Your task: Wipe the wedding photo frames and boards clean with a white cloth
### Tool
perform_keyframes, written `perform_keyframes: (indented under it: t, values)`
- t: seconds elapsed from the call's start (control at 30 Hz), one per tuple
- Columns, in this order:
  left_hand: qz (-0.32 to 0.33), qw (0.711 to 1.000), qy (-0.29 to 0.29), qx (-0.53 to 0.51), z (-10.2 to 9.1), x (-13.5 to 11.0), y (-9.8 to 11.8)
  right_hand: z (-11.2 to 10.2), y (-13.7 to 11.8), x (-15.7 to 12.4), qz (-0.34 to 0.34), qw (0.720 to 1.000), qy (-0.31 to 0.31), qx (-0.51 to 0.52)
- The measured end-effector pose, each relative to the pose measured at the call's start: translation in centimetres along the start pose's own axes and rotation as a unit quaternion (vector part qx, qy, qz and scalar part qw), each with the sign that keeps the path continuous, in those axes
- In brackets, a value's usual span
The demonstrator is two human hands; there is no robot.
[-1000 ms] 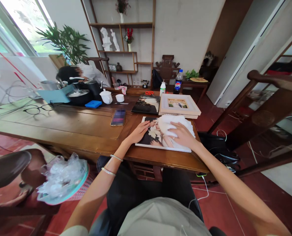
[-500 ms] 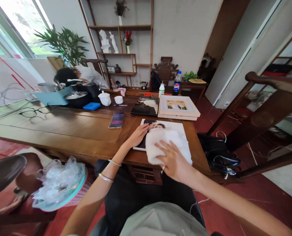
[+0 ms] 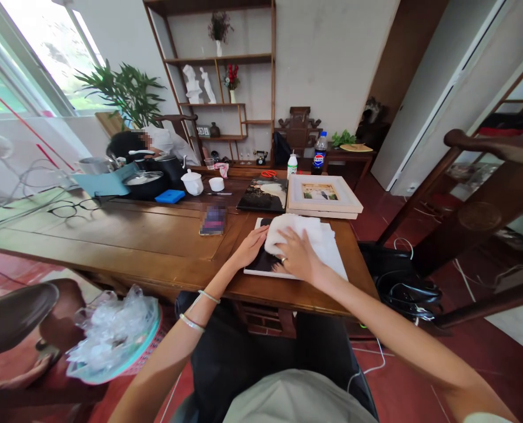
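A photo panel [image 3: 261, 264] with a white edge lies on the wooden table, mostly covered by a fluffy white cloth [image 3: 301, 226]. My right hand [image 3: 297, 254] holds the cloth against the panel, fingers bent over it and the thumb low on the dark part of the picture. A ring shows on one finger. My left hand [image 3: 250, 247] rests along the panel's left edge, its fingers stretched out and holding nothing. The faces in the picture are hidden beneath the cloth.
Behind the panel lie a dark photo album [image 3: 262, 195] and a white picture frame [image 3: 325, 197]. A phone [image 3: 213, 220] is to the left. Further off stand a cola bottle [image 3: 319, 154], a white teapot [image 3: 193, 183] and glasses [image 3: 74, 207]. A basket of plastic bags [image 3: 116, 335] sits lower left.
My right hand has moved the white cloth up and away from me across the panel, uncovering its lower part. My left hand stays at the left edge. The view has shifted slightly.
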State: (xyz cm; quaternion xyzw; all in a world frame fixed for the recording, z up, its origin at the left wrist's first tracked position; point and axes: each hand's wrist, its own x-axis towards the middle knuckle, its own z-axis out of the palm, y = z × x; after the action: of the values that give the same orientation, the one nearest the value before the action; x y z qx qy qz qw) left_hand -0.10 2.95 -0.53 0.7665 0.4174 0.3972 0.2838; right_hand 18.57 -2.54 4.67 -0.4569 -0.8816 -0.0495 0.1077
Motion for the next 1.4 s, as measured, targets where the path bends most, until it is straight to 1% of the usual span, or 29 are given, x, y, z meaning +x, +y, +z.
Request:
perform_keyframes:
  t: [0.1, 0.17, 0.2, 0.3, 0.4, 0.47, 0.57, 0.63, 0.67, 0.73, 0.8, 0.87, 0.93, 1.0, 1.03, 1.1, 1.2, 1.27, 1.33, 1.4]
  values:
    - [-0.007, 1.000, 0.011, -0.027, 0.0, -0.2, 0.3, -0.2, -3.5, -1.5, -0.059, 0.998, 0.005, 0.022]
    - [-0.006, 1.000, 0.014, -0.019, -0.1, -0.2, 0.5, -0.8, -4.6, -3.0, -0.091, 0.995, -0.008, 0.044]
    - [-0.002, 1.000, 0.013, -0.008, -0.1, -0.2, 0.7, -1.1, -4.7, -3.8, -0.102, 0.993, -0.017, 0.058]
    - [0.019, 0.999, -0.002, 0.034, -0.1, -0.1, 0.8, -2.0, -3.3, -6.0, -0.102, 0.989, -0.027, 0.102]
    - [0.039, 0.997, -0.010, 0.066, -0.1, 0.0, 0.5, -2.4, -0.3, -7.2, -0.065, 0.991, 0.001, 0.114]
    - [0.044, 0.996, -0.009, 0.076, -0.1, 0.1, 0.3, -2.4, 1.9, -7.0, -0.030, 0.995, 0.025, 0.091]
    - [0.050, 0.995, -0.014, 0.083, 0.0, 0.1, 0.0, -2.2, 4.7, -5.1, 0.034, 0.997, 0.041, 0.063]
    - [0.060, 0.994, -0.017, 0.087, 0.0, 0.2, -0.2, -2.2, 5.5, -2.8, 0.060, 0.994, 0.043, 0.077]
    - [0.065, 0.994, -0.018, 0.087, 0.0, 0.2, -0.2, -2.2, 5.6, -1.4, 0.060, 0.993, 0.043, 0.095]
    - [0.072, 0.993, -0.019, 0.088, 0.0, 0.2, -0.2, -2.2, 5.2, 1.8, 0.045, 0.988, 0.039, 0.141]
    - [0.071, 0.993, -0.023, 0.092, -0.1, 0.2, -0.2, -2.1, 4.1, 4.9, 0.029, 0.983, 0.028, 0.177]
    - [0.070, 0.992, -0.025, 0.097, -0.2, 0.2, -0.1, -1.8, 2.8, 7.5, 0.018, 0.981, 0.019, 0.191]
    - [0.075, 0.992, -0.023, 0.101, -0.2, 0.2, -0.1, -1.3, 1.9, 9.2, 0.008, 0.981, 0.020, 0.193]
    - [0.081, 0.991, -0.019, 0.105, -0.2, 0.2, -0.2, -0.9, 1.7, 9.6, 0.002, 0.980, 0.025, 0.196]
    - [0.080, 0.991, -0.017, 0.107, -0.2, 0.2, -0.2, -0.8, 1.9, 9.2, 0.002, 0.980, 0.028, 0.198]
    - [0.075, 0.991, -0.016, 0.107, -0.1, 0.2, -0.4, -0.6, 3.1, 7.8, 0.007, 0.979, 0.030, 0.202]
    - [0.068, 0.992, -0.013, 0.101, 0.1, 0.1, -0.5, -0.5, 5.9, 4.1, 0.020, 0.980, 0.037, 0.194]
    - [0.067, 0.993, -0.010, 0.099, 0.2, 0.1, -0.5, -0.4, 8.1, 1.5, 0.047, 0.984, 0.054, 0.162]
    - [0.065, 0.993, -0.006, 0.100, 0.3, 0.1, -0.4, -0.2, 10.0, -0.7, 0.088, 0.987, 0.065, 0.115]
    - [0.064, 0.993, -0.003, 0.103, 0.3, 0.1, -0.3, -0.1, 10.9, -2.3, 0.112, 0.989, 0.067, 0.072]
